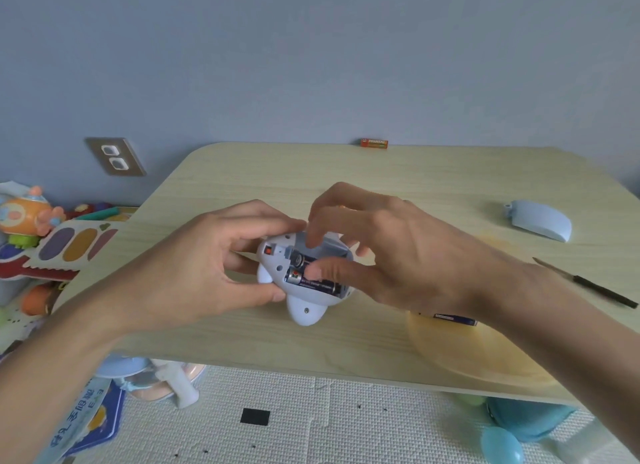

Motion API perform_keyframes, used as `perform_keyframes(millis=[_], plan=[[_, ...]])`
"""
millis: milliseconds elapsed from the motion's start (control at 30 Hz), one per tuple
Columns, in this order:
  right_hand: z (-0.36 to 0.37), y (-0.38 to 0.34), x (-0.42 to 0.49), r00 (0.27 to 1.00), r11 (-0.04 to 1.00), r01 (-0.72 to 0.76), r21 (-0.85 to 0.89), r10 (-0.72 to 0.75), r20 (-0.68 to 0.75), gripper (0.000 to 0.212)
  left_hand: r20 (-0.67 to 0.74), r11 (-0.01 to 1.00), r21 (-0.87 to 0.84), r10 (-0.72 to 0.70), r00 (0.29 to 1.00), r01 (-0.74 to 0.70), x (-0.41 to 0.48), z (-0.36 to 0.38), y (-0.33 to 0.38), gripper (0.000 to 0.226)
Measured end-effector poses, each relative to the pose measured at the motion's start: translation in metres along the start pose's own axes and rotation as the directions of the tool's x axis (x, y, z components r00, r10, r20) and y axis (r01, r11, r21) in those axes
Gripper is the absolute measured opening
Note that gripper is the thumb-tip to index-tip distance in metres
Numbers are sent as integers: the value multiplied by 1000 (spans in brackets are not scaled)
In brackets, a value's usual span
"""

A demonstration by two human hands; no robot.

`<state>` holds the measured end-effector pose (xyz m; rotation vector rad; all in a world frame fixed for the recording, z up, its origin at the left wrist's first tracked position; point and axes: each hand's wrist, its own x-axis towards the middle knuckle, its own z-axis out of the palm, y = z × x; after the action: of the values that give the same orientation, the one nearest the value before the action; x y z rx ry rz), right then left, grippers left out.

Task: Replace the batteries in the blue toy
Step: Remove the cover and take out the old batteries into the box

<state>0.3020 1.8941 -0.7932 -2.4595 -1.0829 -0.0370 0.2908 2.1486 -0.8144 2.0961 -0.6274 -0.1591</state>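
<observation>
The pale blue toy (301, 308) lies belly-up at the middle of the wooden table (242, 173), its battery bay open. Two dark batteries (304, 279) sit side by side in the bay. My left hand (207, 259) grips the toy's left side. My right hand (388, 252) reaches over from the right, thumb pressing on the nearer battery and fingertips over the bay's far edge. The toy's light blue battery cover (540, 219) lies apart at the far right. Another dark battery (453, 319) rests on a yellow plate (485, 356), partly hidden by my right wrist.
A dark-handled screwdriver (595, 287) lies at the right edge. An orange battery (374, 143) sits at the table's far edge against the wall. Colourful toys (45, 235) crowd the floor at the left, with more toys and books under the table's front edge.
</observation>
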Motion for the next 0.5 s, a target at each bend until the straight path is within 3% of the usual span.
perform_keyframes(millis=[200, 500], plan=[[12, -1, 2, 989, 994, -97, 47, 102, -109, 13, -27, 999, 39, 20, 999, -19, 1, -1, 2, 69], [-25, -1, -21, 948, 942, -117, 313, 200, -249, 19, -62, 999, -21, 25, 998, -27, -1, 0, -5, 64]])
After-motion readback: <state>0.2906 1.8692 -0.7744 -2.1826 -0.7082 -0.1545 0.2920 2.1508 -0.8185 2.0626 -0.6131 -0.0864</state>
